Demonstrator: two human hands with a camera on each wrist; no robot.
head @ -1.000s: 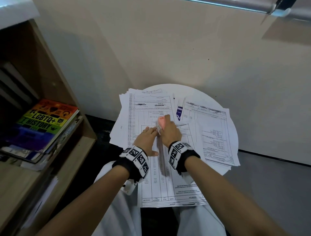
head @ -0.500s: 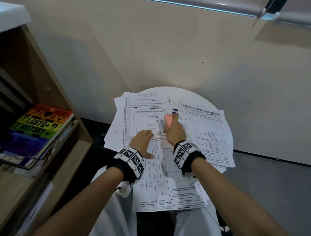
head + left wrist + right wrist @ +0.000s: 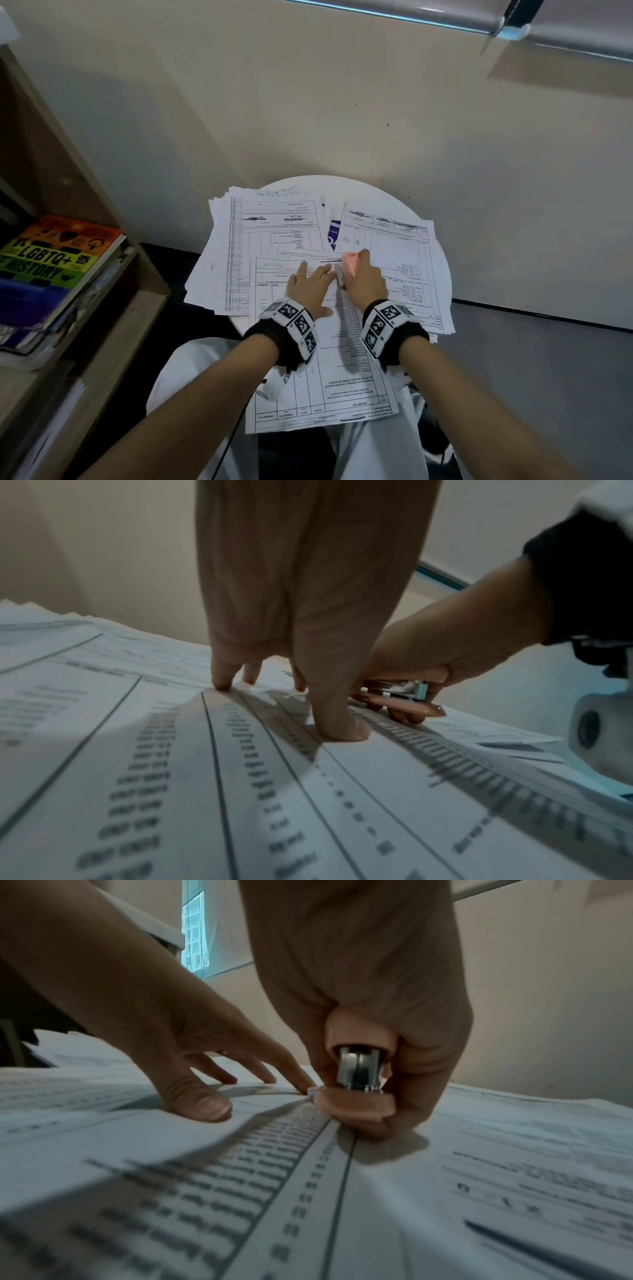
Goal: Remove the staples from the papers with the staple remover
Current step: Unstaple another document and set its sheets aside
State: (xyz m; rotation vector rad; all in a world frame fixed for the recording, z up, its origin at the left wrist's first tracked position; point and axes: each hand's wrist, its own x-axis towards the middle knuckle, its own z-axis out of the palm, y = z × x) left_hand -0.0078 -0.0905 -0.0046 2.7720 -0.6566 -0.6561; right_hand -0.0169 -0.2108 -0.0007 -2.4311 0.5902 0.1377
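Paper (image 3: pixel 322 383) lies under both hands, and the left hand (image 3: pixel 310 291) presses flat on it with straight fingers, likely so the sheet cannot slide. Just beside those fingers, the right hand (image 3: pixel 364 286) curls tight around the pink staple remover (image 3: pixel 351 262). Its long body points away from the wrist, toward the paper's far edge.
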